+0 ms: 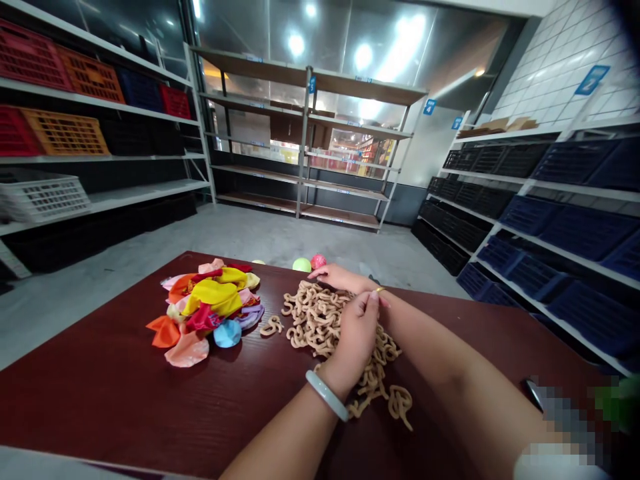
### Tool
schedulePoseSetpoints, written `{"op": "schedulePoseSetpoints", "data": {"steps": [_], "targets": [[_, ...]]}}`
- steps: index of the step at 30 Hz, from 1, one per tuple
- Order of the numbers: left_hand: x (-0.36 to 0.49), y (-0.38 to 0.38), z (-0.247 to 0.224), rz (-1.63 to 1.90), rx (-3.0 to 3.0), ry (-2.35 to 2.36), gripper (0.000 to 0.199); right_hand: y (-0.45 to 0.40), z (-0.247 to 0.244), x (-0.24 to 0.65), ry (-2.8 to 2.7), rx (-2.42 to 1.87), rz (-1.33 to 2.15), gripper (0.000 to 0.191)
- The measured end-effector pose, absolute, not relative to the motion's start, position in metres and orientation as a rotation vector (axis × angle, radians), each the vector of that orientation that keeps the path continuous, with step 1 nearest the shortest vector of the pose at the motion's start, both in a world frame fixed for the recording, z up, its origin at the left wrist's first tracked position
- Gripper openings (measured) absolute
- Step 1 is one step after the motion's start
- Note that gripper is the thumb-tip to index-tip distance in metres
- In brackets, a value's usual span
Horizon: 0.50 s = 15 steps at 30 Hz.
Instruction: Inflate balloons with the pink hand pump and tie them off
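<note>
One bare left hand pinches a tiny yellow item over curly tan strands heaped on a glossy dark-red table; the right hand extends, fingers loosely outstretched.

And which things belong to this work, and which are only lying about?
Likely in use:
tan curled pieces by left hand and right hand
perhaps colourful heap on the table

Likely lying about:
green ball and red ball beyond the table
white crate on a shelf
</note>
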<state>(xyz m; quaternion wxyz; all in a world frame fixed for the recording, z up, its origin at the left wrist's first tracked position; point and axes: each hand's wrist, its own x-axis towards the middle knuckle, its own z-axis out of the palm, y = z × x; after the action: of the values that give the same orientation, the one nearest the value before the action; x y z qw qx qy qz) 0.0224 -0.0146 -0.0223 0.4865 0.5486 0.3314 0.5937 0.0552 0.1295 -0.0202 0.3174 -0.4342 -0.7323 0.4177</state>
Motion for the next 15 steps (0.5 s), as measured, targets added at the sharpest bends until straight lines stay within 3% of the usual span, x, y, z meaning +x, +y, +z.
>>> {"op": "schedulePoseSetpoints", "data": {"steps": [8,15], "targets": [[-0.001,-0.030,0.002,1.824,1.500,0.841,0.032,0.135,-0.014,-0.005,-2.331,-0.833,1.183,0.023],[-0.027,-0.035,0.022,2.003,1.793,0.805,0.022,0.112,-0.017,-0.075,-2.556,-0.581,1.147,0.033]]}}
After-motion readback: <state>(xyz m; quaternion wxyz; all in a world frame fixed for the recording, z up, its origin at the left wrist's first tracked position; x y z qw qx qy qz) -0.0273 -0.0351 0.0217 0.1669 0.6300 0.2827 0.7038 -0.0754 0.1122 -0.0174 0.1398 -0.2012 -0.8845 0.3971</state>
